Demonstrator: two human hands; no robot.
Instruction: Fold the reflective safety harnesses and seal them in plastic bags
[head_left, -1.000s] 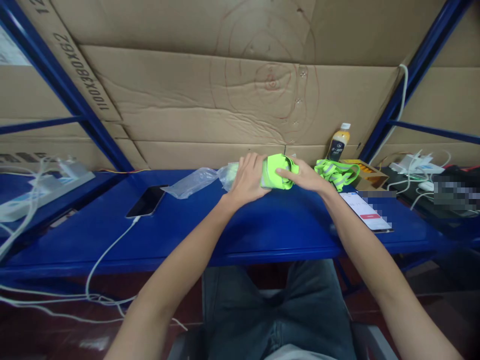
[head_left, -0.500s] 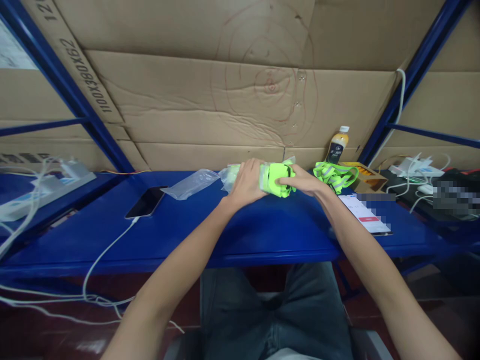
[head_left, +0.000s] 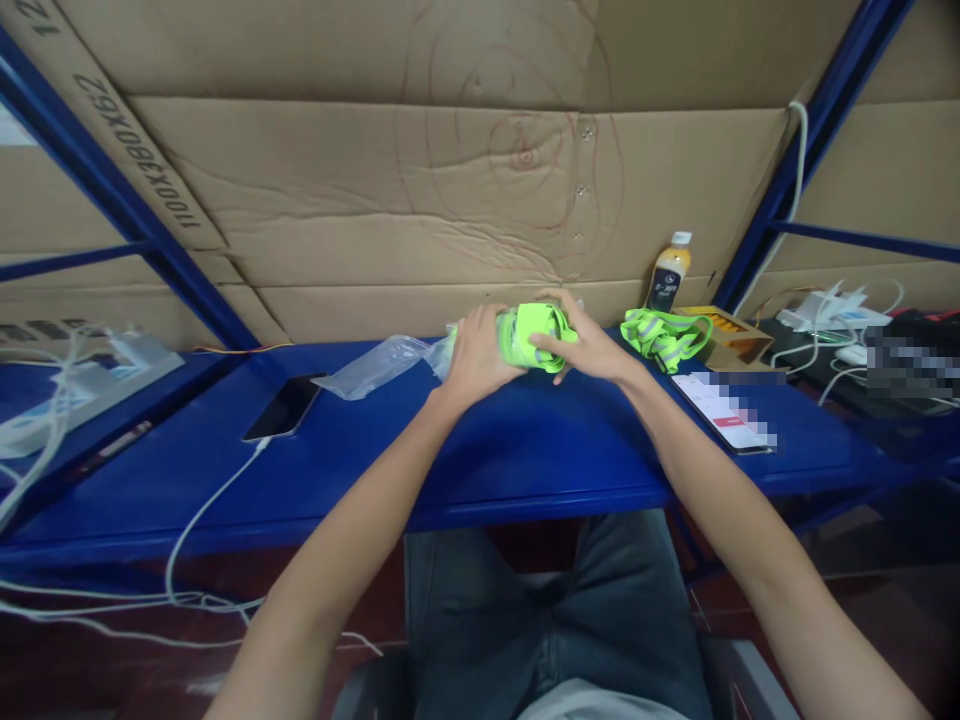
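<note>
A fluorescent yellow-green bundle of strap-like fabric (head_left: 537, 334), rolled up, lies partly inside a clear plastic bag (head_left: 379, 367) whose flat end stretches out to the left. My left hand (head_left: 480, 350) is wrapped over the bagged part of the bundle from above. At the bundle's right end, my right hand (head_left: 581, 343) grips it, thumb in front and fingers curving round the far side. To the right lies a loose heap of yellow-green straps with silver reflective stripes (head_left: 664, 338), apart from both hands.
A dark phone (head_left: 283, 408) on a white cable lies left on the blue table (head_left: 525, 470). Rightward are a lit phone (head_left: 724, 412), a juice bottle (head_left: 669, 272) and an open cardboard box (head_left: 731, 335). Power strips with cables sit at both sides; a cardboard wall (head_left: 360, 260) stands behind.
The camera view has shifted slightly. My right hand's fingers have moved over the top and far side of the bundle's right end. My left hand keeps its hold.
</note>
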